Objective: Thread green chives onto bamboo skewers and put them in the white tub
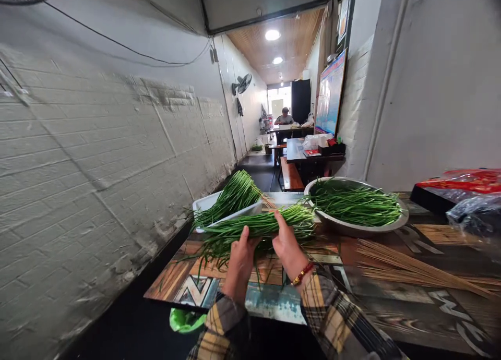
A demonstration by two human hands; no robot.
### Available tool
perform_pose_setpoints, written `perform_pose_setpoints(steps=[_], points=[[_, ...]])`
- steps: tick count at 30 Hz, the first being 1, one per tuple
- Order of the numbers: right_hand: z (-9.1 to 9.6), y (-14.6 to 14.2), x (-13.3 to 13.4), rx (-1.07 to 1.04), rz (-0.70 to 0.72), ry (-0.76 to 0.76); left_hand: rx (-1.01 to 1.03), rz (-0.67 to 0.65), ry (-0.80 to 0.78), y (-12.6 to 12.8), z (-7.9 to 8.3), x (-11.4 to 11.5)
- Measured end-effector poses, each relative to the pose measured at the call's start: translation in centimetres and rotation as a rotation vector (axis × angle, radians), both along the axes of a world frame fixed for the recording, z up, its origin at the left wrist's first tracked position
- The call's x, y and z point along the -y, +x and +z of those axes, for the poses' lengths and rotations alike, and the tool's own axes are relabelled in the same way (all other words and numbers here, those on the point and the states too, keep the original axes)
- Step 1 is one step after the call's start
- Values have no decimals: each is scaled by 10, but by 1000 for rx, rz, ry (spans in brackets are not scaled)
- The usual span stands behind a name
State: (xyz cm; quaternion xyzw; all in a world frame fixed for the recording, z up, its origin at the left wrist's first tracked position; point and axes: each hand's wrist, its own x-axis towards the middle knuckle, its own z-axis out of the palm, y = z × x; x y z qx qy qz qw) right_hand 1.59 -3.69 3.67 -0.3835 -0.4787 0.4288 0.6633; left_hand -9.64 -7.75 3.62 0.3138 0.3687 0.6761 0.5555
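Observation:
A long bundle of green chives is held level just above the patterned wooden table. My left hand is closed round the bundle near its leafy left part. My right hand, with a red bead bracelet on the wrist, grips the bundle closer to its cut right end. A white tray behind the bundle holds another bunch of chives leaning over its rim. To the right stands a metal bowl with more chives spread in it.
A pile of thin bamboo skewers lies on the table at right. Red and clear plastic bags sit at far right. A brick wall runs along the left. A green bag hangs below the table edge. A person sits far back.

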Motion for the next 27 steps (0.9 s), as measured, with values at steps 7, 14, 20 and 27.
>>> perform_pose_setpoints(steps=[7, 14, 20, 27], points=[[-58, -13, -4, -47, 143, -265, 227, 81, -203, -33, -41, 0], [-63, 19, 2, 50, 207, -315, 263, 68, -128, -36, -48, 23], [-61, 73, 18, 334, 295, -338, 143, 79, -209, -46, -60, 48], [-59, 148, 29, 795, 148, -209, 94, 97, -220, -58, -66, 65]])
